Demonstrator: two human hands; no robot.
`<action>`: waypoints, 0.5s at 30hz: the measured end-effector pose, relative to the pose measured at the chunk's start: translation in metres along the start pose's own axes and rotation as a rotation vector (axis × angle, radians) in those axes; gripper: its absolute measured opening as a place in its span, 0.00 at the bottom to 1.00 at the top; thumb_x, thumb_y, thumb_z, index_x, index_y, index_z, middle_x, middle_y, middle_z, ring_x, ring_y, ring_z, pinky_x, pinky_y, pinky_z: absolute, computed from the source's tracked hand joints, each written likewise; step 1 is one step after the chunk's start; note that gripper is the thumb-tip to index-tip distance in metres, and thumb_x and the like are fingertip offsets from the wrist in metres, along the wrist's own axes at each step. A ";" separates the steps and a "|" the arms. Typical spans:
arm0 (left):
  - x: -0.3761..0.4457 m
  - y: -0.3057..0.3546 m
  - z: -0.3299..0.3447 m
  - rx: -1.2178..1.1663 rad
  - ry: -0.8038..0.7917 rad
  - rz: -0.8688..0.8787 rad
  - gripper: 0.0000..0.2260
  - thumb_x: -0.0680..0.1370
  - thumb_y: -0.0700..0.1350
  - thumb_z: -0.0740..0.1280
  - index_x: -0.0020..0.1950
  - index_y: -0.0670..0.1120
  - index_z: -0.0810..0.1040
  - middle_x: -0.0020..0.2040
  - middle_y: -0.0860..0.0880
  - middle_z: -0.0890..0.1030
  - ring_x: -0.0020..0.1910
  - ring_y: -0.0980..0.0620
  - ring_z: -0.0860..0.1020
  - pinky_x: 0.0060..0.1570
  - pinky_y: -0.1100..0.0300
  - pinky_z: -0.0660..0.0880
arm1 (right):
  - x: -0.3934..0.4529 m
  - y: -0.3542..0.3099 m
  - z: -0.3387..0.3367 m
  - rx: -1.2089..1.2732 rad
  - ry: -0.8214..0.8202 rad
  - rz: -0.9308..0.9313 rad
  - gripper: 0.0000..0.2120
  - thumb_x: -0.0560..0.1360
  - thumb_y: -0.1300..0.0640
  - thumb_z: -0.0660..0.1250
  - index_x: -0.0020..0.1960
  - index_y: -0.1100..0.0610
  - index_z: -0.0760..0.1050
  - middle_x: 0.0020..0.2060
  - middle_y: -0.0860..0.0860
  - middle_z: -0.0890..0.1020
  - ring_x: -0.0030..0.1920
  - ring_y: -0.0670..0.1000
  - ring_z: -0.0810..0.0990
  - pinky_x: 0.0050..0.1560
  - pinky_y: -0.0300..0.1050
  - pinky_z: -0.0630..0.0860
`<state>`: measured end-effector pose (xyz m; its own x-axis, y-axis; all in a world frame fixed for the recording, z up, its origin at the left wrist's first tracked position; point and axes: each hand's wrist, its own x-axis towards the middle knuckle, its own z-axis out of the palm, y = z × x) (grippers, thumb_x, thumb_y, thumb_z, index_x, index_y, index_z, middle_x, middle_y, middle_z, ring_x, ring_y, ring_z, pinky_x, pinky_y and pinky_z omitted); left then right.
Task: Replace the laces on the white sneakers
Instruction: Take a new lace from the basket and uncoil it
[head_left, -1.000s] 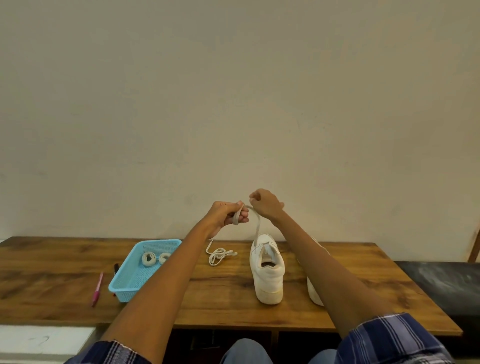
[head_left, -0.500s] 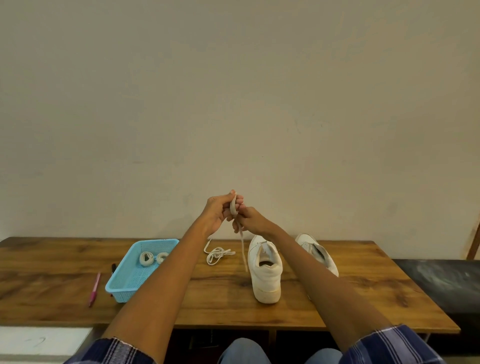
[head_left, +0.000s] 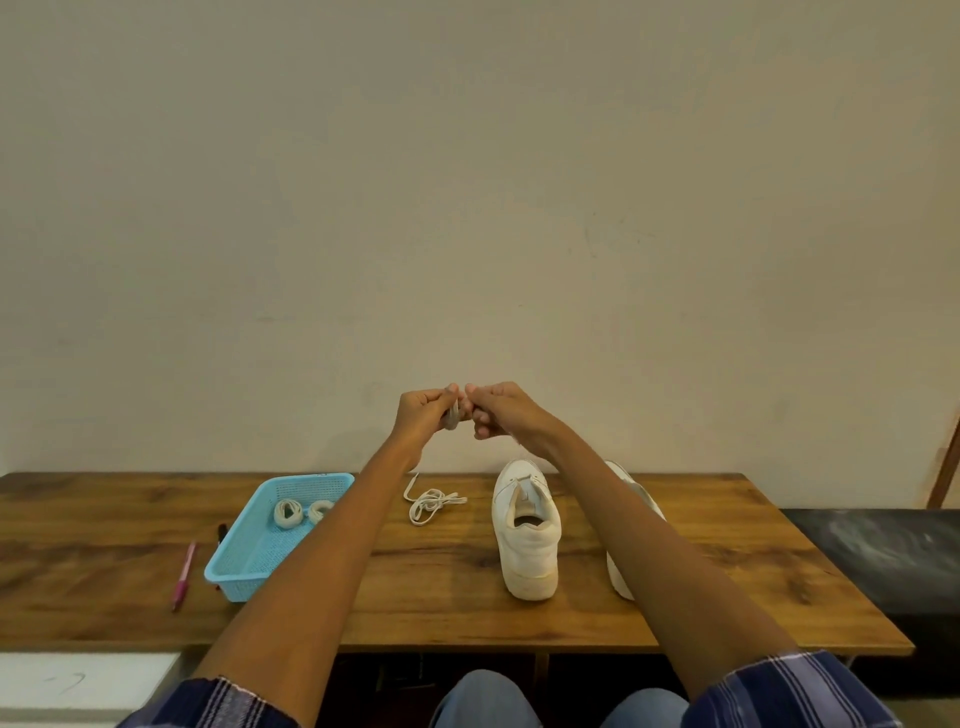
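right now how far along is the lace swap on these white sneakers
Done: the near white sneaker shows no lace, and a loose white lace lies on the wooden table. In hand: the left hand and right hand hold a small coiled lace raised above the table. Left: two rolled laces wait in the blue plastic basket; no new lace is threaded in the near shoe. The second sneaker is mostly hidden.

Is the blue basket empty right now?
No, the blue basket holds two rolled laces near its far end, on the wooden table.
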<state>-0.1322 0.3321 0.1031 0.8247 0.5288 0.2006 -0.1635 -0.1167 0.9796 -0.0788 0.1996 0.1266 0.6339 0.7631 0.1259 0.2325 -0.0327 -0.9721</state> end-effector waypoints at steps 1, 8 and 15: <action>-0.001 -0.001 0.001 0.006 -0.038 -0.006 0.10 0.79 0.44 0.64 0.43 0.40 0.81 0.38 0.44 0.81 0.42 0.48 0.81 0.54 0.55 0.77 | 0.000 -0.002 -0.001 -0.008 0.022 0.003 0.17 0.82 0.54 0.57 0.37 0.58 0.75 0.25 0.49 0.70 0.26 0.46 0.70 0.35 0.38 0.75; -0.013 -0.016 0.011 0.006 -0.202 -0.097 0.14 0.82 0.42 0.58 0.50 0.33 0.79 0.41 0.41 0.83 0.39 0.49 0.83 0.50 0.58 0.79 | 0.002 -0.012 -0.012 0.025 0.215 0.047 0.16 0.81 0.53 0.59 0.38 0.58 0.75 0.27 0.49 0.72 0.26 0.47 0.70 0.33 0.38 0.74; -0.016 -0.013 0.017 0.217 -0.318 -0.076 0.12 0.81 0.40 0.60 0.51 0.32 0.79 0.40 0.41 0.82 0.38 0.48 0.82 0.53 0.54 0.78 | 0.004 -0.006 -0.013 0.057 0.267 0.065 0.15 0.81 0.54 0.60 0.40 0.59 0.77 0.27 0.49 0.72 0.26 0.47 0.69 0.33 0.39 0.72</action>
<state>-0.1337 0.3106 0.0866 0.9623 0.2596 0.0816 -0.0057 -0.2803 0.9599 -0.0678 0.1949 0.1353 0.8198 0.5633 0.1036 0.1481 -0.0337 -0.9884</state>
